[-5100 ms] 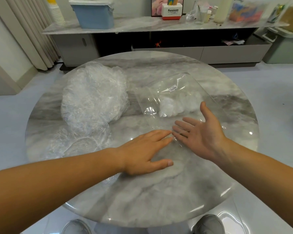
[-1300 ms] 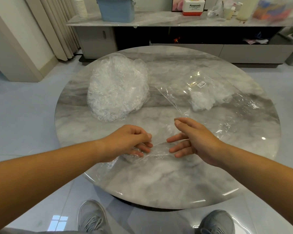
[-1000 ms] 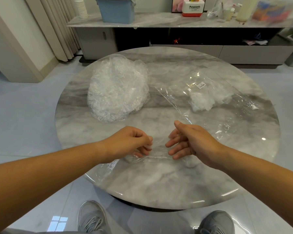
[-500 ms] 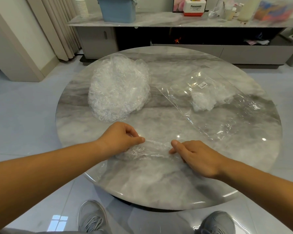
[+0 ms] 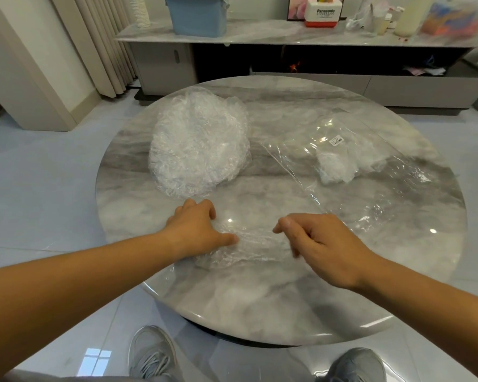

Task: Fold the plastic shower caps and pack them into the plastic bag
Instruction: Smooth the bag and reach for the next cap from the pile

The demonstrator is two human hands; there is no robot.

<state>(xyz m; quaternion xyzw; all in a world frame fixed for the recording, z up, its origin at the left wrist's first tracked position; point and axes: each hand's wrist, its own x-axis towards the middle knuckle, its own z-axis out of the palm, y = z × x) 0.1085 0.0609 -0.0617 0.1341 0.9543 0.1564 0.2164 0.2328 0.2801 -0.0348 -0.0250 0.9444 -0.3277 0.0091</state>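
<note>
Pressing down on a crumpled, clear plastic shower cap near the front of the round grey-veined marble counter, the left hand lies splayed, thumb stretched flat across the film. The right hand hovers at the cap's other end with fingers curled; whether it pinches the thin edge I cannot tell. Judging by the layout, the task is early. A small white wad of folded caps sits inside the glossy transparent plastic bag to the right, while a tall, frothy heap of unfolded caps waits behind the left hand, crinkled and featherlight.
</note>
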